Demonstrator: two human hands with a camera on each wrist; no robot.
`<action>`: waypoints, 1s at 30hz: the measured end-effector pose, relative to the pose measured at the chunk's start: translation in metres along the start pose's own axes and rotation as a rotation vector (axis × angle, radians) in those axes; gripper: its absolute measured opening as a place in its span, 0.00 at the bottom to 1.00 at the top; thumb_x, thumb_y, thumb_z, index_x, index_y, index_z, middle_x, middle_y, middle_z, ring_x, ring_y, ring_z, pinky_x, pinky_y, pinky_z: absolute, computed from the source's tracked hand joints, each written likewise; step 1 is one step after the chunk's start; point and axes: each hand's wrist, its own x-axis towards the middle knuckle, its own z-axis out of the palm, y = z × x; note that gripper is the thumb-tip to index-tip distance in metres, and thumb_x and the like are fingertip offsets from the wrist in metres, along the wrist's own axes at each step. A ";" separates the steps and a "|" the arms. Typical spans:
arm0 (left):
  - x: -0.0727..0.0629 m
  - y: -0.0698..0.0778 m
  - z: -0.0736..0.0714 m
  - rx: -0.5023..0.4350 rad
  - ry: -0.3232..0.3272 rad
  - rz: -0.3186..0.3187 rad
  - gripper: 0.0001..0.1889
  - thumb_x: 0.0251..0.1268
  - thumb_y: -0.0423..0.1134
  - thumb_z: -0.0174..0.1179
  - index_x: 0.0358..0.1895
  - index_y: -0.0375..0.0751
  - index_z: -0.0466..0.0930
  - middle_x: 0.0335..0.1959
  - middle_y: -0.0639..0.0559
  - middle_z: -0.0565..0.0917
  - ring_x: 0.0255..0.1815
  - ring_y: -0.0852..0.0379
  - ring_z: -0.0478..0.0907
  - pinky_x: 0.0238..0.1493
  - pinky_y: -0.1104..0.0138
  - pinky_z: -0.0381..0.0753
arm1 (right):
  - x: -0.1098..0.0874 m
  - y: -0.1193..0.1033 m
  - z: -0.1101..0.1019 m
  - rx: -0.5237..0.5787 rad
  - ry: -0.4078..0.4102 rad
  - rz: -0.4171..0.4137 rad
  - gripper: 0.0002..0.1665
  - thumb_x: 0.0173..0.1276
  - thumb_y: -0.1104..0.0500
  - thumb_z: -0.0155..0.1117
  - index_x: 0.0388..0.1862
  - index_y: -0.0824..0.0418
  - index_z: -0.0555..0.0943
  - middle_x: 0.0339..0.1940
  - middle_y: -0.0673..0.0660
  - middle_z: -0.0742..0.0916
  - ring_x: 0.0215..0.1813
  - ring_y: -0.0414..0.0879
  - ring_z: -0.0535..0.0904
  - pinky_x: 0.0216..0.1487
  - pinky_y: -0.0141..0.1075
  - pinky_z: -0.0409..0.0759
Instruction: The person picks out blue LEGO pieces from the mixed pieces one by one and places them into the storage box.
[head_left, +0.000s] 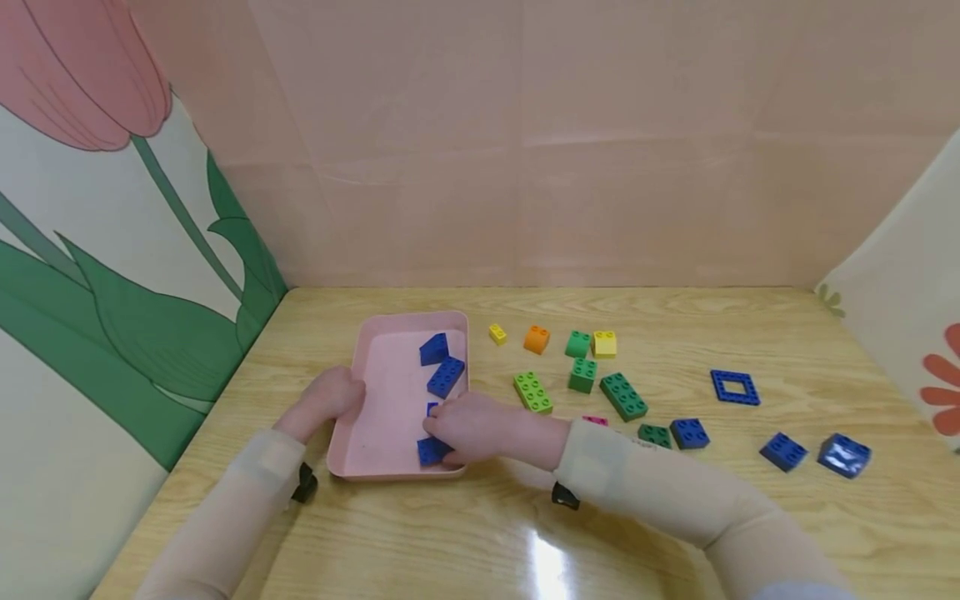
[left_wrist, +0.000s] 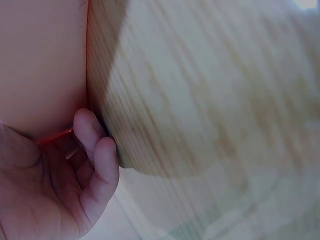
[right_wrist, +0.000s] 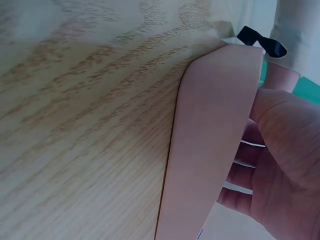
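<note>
A shallow pink tray [head_left: 390,476] lies on the table's left half. My left hand [head_left: 339,395] grips its left wall; in the left wrist view the curled fingers [left_wrist: 102,160] lie against the outside of the tray. My right hand [head_left: 468,427] reaches over the right wall into the tray, among blue bricks. One blue brick [head_left: 432,452] sits at the near side of this hand, and another blue piece [head_left: 432,407] peeks out beyond the fingers. Its fingertips are partly hidden behind the wall in the right wrist view. Farther back lie a blue sloped brick [head_left: 432,350] and a long blue brick [head_left: 447,377].
Right of the tray lie yellow [head_left: 497,333], orange [head_left: 537,339], lime [head_left: 533,392] and several green bricks [head_left: 623,397]. A pink brick [head_left: 596,421] is partly covered by the right forearm. Farther right are a blue frame [head_left: 736,387] and several blue bricks [head_left: 783,451]. A pink backdrop rises behind.
</note>
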 end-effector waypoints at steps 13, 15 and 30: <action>-0.003 0.003 -0.001 -0.025 0.000 -0.005 0.12 0.66 0.39 0.42 0.31 0.36 0.72 0.24 0.44 0.74 0.21 0.52 0.72 0.21 0.66 0.70 | 0.005 -0.001 0.004 0.008 -0.020 -0.001 0.20 0.64 0.47 0.68 0.53 0.52 0.80 0.39 0.46 0.83 0.35 0.37 0.73 0.39 0.29 0.73; -0.003 0.003 0.000 -0.030 -0.001 -0.006 0.12 0.66 0.39 0.42 0.31 0.36 0.72 0.24 0.45 0.74 0.21 0.52 0.72 0.20 0.66 0.69 | 0.005 -0.001 0.005 0.014 -0.019 0.001 0.21 0.63 0.46 0.69 0.53 0.51 0.80 0.39 0.46 0.83 0.35 0.37 0.73 0.39 0.29 0.73; -0.002 0.001 0.000 0.003 -0.005 -0.008 0.13 0.66 0.39 0.41 0.29 0.37 0.73 0.23 0.45 0.74 0.19 0.53 0.71 0.19 0.66 0.68 | 0.001 -0.002 0.006 0.003 0.023 -0.009 0.19 0.63 0.45 0.68 0.50 0.52 0.82 0.38 0.46 0.82 0.34 0.36 0.72 0.38 0.29 0.73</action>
